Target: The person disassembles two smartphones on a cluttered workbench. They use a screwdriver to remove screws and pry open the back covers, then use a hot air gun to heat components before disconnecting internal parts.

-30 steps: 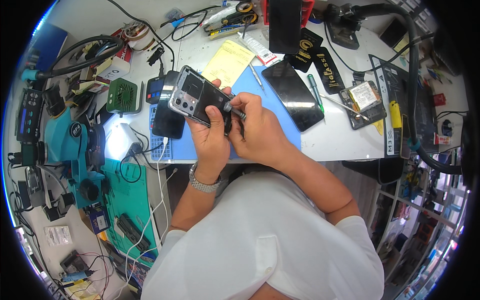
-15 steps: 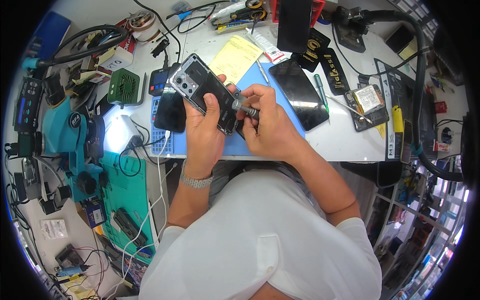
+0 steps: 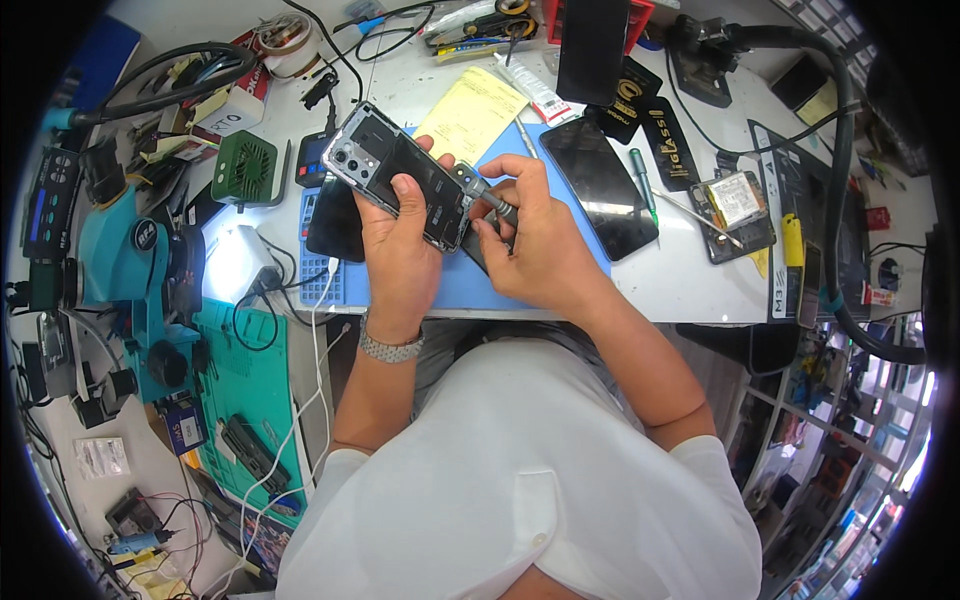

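Note:
My left hand (image 3: 402, 250) grips a smartphone (image 3: 385, 158) with its back cover off, thumb across the dark inside. The phone is tilted, its camera end up and to the left. My right hand (image 3: 540, 240) closes round a short grey cylindrical screwdriver (image 3: 497, 204), whose far end lies against the phone's lower right end; the tip's exact contact is hidden. Below them, a dark flat piece (image 3: 474, 248) shows partly between the hands; I cannot tell what it is. A blue mat (image 3: 450, 288) lies beneath.
A black phone (image 3: 338, 222) lies left of my hands and another (image 3: 602, 185) to the right. A green screwdriver (image 3: 644, 185) and an opened phone (image 3: 738, 210) lie farther right. Yellow paper (image 3: 470, 110) sits behind. A microscope (image 3: 135, 250) stands left; white cables (image 3: 318, 350) hang beside my left arm.
The phone and my left hand have shifted slightly left and up. The screwdriver now lies at a different slant, its far end higher and nearer the phone's end.

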`<action>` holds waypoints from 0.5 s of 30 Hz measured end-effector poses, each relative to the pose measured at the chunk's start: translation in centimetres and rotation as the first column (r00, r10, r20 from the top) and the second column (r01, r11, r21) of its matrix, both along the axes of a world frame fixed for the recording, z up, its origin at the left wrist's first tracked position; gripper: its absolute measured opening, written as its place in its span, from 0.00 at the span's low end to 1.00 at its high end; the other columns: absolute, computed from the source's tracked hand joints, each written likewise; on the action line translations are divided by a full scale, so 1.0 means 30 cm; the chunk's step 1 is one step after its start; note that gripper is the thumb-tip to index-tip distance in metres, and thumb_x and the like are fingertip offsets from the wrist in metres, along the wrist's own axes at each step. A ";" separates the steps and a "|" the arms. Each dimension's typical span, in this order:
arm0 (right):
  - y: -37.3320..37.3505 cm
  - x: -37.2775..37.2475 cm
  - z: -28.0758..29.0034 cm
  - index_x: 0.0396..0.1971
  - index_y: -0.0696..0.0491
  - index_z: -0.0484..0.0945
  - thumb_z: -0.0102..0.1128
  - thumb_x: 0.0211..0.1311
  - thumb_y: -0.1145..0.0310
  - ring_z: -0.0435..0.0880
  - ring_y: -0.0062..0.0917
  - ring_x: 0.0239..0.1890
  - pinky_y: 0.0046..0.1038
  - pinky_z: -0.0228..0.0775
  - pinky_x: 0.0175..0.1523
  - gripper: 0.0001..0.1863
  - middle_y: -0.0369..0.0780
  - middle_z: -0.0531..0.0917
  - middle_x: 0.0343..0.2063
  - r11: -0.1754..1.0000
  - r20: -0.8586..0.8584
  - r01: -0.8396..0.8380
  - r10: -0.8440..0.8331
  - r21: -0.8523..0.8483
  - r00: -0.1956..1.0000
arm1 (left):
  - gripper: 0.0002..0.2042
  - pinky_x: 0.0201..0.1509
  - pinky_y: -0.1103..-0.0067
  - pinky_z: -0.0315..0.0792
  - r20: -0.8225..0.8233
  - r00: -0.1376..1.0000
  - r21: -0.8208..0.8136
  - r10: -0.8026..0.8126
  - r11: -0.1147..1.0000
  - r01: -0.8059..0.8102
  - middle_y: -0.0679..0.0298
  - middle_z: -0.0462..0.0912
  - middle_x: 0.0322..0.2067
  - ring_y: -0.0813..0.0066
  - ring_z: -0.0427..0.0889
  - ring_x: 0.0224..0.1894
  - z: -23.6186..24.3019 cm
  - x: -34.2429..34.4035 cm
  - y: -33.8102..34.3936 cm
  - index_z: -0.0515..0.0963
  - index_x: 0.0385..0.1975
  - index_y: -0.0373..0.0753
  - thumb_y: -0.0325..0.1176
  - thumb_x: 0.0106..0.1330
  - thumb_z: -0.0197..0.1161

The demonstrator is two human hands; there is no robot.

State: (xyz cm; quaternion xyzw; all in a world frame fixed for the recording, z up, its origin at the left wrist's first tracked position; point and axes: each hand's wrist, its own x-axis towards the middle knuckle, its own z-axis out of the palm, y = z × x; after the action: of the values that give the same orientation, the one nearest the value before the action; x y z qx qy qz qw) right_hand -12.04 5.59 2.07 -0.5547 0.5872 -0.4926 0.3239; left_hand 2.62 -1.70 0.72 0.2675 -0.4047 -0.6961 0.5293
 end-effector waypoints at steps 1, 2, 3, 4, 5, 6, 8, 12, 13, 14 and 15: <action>-0.001 0.006 -0.004 0.62 0.55 0.63 0.67 0.61 0.83 0.89 0.47 0.39 0.41 0.80 0.44 0.31 0.49 0.87 0.38 1.000 -0.024 0.000 0.000 -0.014 1.000 | 0.24 0.69 0.61 0.78 0.007 1.000 -0.015 0.023 1.000 -0.022 0.51 0.73 0.69 0.58 0.78 0.68 0.002 0.004 -0.001 0.57 0.77 0.45 0.37 0.86 0.51; 0.004 0.006 0.005 0.62 0.55 0.64 0.69 0.60 0.83 0.89 0.46 0.40 0.41 0.80 0.45 0.32 0.49 0.86 0.37 0.999 -0.077 -0.016 0.019 0.047 0.997 | 0.24 0.69 0.61 0.78 0.014 0.999 -0.029 0.046 0.999 -0.046 0.51 0.73 0.69 0.58 0.78 0.69 0.006 0.011 -0.008 0.57 0.77 0.45 0.37 0.86 0.51; 0.014 0.000 0.025 0.61 0.54 0.64 0.70 0.59 0.82 0.88 0.46 0.41 0.41 0.79 0.46 0.33 0.48 0.86 0.37 0.994 -0.130 -0.028 0.042 0.108 0.991 | 0.24 0.69 0.61 0.78 0.021 0.997 -0.044 0.070 0.997 -0.069 0.51 0.73 0.69 0.58 0.78 0.69 0.008 0.021 -0.014 0.57 0.77 0.45 0.37 0.86 0.50; 0.024 -0.007 0.043 0.61 0.54 0.65 0.72 0.57 0.82 0.88 0.45 0.41 0.41 0.79 0.46 0.34 0.48 0.86 0.36 0.985 -0.181 -0.038 0.069 0.169 0.981 | 0.23 0.68 0.61 0.80 0.028 0.994 -0.060 0.107 0.993 -0.105 0.51 0.73 0.69 0.57 0.78 0.69 0.007 0.035 -0.019 0.57 0.77 0.45 0.38 0.87 0.49; 0.032 -0.014 0.055 0.61 0.54 0.65 0.73 0.56 0.82 0.88 0.45 0.42 0.41 0.78 0.47 0.34 0.47 0.86 0.36 0.972 -0.211 -0.057 0.107 0.230 0.972 | 0.23 0.67 0.60 0.81 0.026 0.993 -0.065 0.114 0.992 -0.112 0.51 0.73 0.69 0.57 0.78 0.68 0.012 0.047 -0.024 0.57 0.77 0.46 0.38 0.87 0.49; 0.040 -0.022 0.066 0.60 0.54 0.66 0.73 0.55 0.82 0.88 0.44 0.43 0.41 0.78 0.47 0.34 0.47 0.86 0.36 0.954 -0.238 -0.074 0.147 0.289 0.960 | 0.23 0.66 0.59 0.82 0.025 0.992 -0.070 0.121 0.990 -0.119 0.51 0.73 0.69 0.57 0.79 0.68 0.023 0.057 -0.028 0.57 0.77 0.46 0.38 0.87 0.48; 0.047 -0.036 0.063 0.60 0.53 0.67 0.74 0.54 0.82 0.88 0.43 0.43 0.41 0.78 0.47 0.35 0.46 0.86 0.35 0.946 -0.277 -0.075 0.168 0.317 0.946 | 0.23 0.62 0.56 0.85 0.014 0.990 -0.084 0.138 0.987 -0.137 0.50 0.73 0.69 0.55 0.79 0.67 0.019 0.080 -0.039 0.56 0.77 0.47 0.38 0.87 0.48; 0.038 -0.041 0.015 0.61 0.53 0.68 0.74 0.55 0.82 0.87 0.43 0.40 0.42 0.78 0.44 0.34 0.45 0.85 0.33 0.993 -0.298 -0.028 0.061 0.112 0.952 | 0.23 0.61 0.55 0.85 0.013 0.990 -0.065 0.138 0.988 -0.137 0.51 0.73 0.69 0.54 0.79 0.68 0.024 0.101 -0.029 0.56 0.77 0.48 0.38 0.87 0.48; 0.033 -0.036 0.004 0.62 0.53 0.69 0.73 0.55 0.82 0.87 0.43 0.39 0.42 0.78 0.44 0.34 0.45 0.85 0.33 0.999 -0.293 -0.016 0.028 0.041 0.956 | 0.23 0.60 0.57 0.86 -0.003 0.991 -0.053 0.136 0.989 -0.136 0.51 0.73 0.69 0.56 0.79 0.68 0.026 0.102 -0.023 0.56 0.77 0.48 0.38 0.87 0.49; 0.030 -0.024 -0.006 0.62 0.54 0.69 0.72 0.55 0.83 0.87 0.43 0.38 0.43 0.78 0.43 0.34 0.45 0.85 0.32 0.999 -0.287 -0.044 0.046 0.013 0.957 | 0.23 0.59 0.59 0.86 -0.019 0.991 -0.041 0.130 0.991 -0.131 0.52 0.73 0.69 0.58 0.79 0.67 0.027 0.102 -0.019 0.56 0.77 0.47 0.37 0.86 0.50; 0.025 -0.007 -0.014 0.62 0.54 0.69 0.71 0.56 0.83 0.86 0.43 0.37 0.43 0.78 0.43 0.34 0.45 0.84 0.32 0.997 -0.282 -0.072 0.065 -0.016 0.957 | 0.23 0.59 0.59 0.86 -0.018 0.991 -0.042 0.134 0.990 -0.134 0.52 0.73 0.69 0.57 0.79 0.67 0.027 0.102 -0.016 0.56 0.77 0.48 0.37 0.86 0.50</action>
State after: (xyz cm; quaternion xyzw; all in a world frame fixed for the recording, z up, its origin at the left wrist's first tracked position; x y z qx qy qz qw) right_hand -12.25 6.33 1.66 -0.6430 0.6013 -0.4050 0.2470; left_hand 5.68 -2.20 1.53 0.2775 -0.3968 -0.6520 0.5834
